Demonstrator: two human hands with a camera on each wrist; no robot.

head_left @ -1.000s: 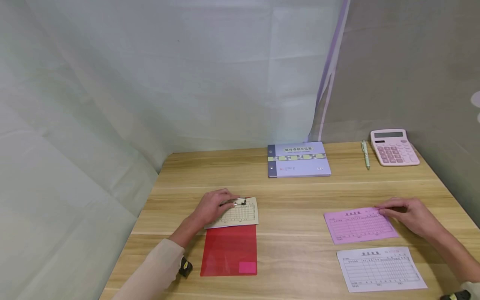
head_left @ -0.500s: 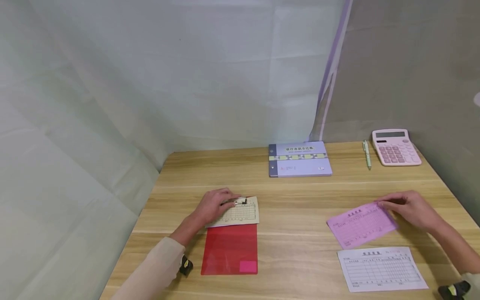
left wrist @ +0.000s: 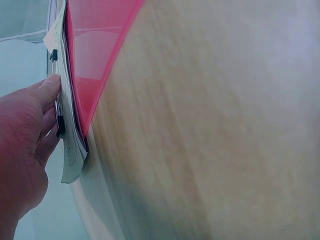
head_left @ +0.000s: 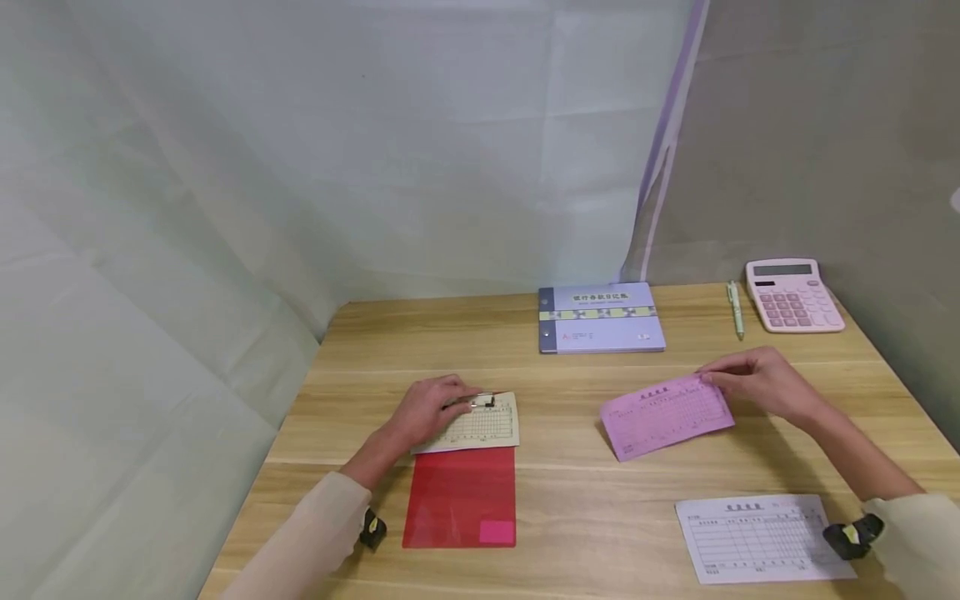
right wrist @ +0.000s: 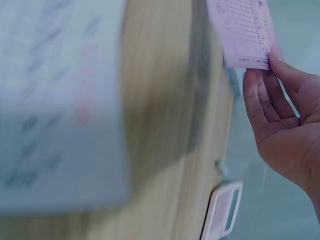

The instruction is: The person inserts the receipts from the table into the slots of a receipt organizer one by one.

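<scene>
soft light — right hand [head_left: 767, 385] shadows table [head_left: 585, 517] — right wrist view blurs white form [right wrist: 60, 145].

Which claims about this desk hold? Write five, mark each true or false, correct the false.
1. The right hand pinches the pink slip. True.
2. The pen lies between the ledger and the calculator. True.
3. The left hand holds the pen. False: it grips the clip on the cream slip.
4. The white slip lies on the red folder. False: it lies directly on the tabletop.
5. The cream slip covers part of the red folder. True.
</scene>
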